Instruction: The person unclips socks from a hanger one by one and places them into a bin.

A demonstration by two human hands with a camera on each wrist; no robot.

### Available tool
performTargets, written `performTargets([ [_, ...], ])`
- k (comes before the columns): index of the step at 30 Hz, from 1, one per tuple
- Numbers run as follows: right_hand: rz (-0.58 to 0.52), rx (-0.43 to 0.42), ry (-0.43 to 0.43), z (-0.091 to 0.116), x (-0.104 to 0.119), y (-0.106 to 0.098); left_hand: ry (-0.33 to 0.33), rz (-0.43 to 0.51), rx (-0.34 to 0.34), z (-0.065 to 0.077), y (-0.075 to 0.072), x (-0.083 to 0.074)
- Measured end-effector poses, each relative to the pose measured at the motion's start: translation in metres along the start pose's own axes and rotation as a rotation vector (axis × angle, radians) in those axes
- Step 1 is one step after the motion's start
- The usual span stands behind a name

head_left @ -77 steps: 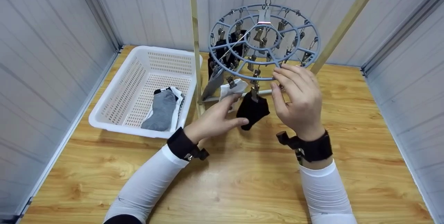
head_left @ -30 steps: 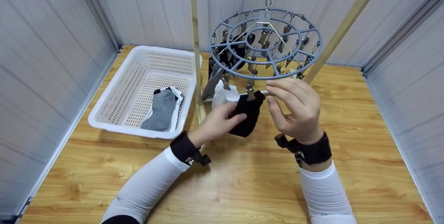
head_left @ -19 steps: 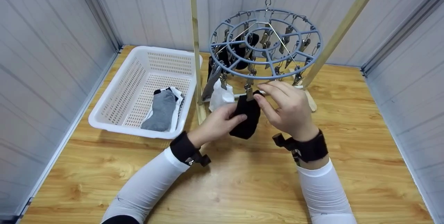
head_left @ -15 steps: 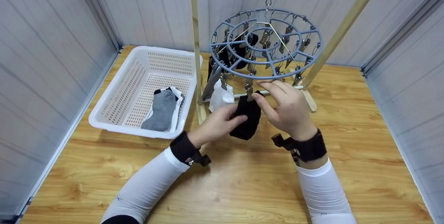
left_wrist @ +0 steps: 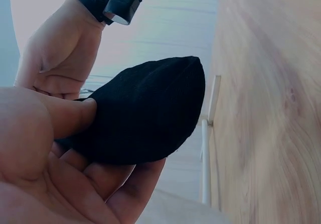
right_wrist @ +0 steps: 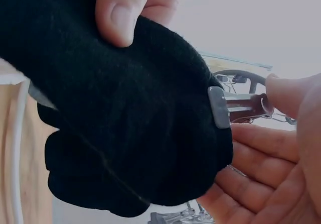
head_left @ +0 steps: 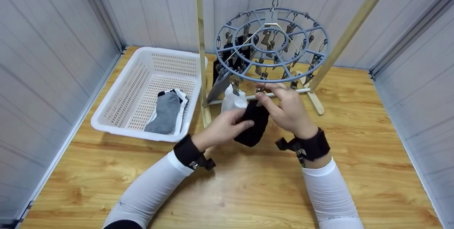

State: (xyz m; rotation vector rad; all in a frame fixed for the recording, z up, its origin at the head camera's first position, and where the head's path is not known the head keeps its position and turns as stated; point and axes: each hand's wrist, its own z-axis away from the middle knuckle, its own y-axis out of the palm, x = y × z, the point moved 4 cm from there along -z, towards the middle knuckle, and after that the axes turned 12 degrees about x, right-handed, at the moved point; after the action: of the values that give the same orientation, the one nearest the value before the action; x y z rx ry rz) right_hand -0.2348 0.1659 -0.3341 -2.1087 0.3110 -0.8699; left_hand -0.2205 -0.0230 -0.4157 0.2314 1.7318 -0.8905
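Note:
My left hand (head_left: 227, 126) pinches a black sock (head_left: 254, 128) between thumb and fingers, below the round blue clip hanger (head_left: 260, 79). At the sock's upper edge, my right hand (head_left: 287, 110) has its thumb and fingers on a metal clip (right_wrist: 241, 106). In the right wrist view, the clip's mouth bites the black cloth and my right thumb lies on its tail. The left wrist view shows the sock (left_wrist: 145, 113) spread over my left fingers, thumb on top. Just left of it, a white sock (head_left: 234, 99) hangs from another clip.
A white basket (head_left: 103, 124) at the left holds several folded socks, a grey one (head_left: 166, 112) on top. Black and grey socks hang at the hanger's left side. Wooden posts (head_left: 351, 37) and a white crossbar (head_left: 301, 91) stand behind my hands.
My right hand has come down from the hanger's rim to the sock's edge, then shifted left onto the clip. The left hand has taken hold of the sock. The hanger has turned slightly.

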Motion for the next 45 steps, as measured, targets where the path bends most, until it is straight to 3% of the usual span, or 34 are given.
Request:
performTargets([
  [7, -0.099, 0.044, 0.031, -0.001, -0.004, 0.001, -0.018, -0.024, 0.002, 0.000, -0.002, 0.000],
  [16, -0.126, -0.010, 0.016, 0.000, -0.003, -0.001, -0.028, 0.003, 0.022, 0.002, -0.006, -0.001],
  [29, -0.248, -0.119, 0.027, 0.002, -0.003, -0.008, 0.012, -0.101, -0.022, 0.007, -0.020, -0.009],
  [45, -0.298, -0.143, 0.001, 0.005, -0.001, -0.013, 0.002, -0.126, 0.007, 0.012, -0.024, -0.013],
])
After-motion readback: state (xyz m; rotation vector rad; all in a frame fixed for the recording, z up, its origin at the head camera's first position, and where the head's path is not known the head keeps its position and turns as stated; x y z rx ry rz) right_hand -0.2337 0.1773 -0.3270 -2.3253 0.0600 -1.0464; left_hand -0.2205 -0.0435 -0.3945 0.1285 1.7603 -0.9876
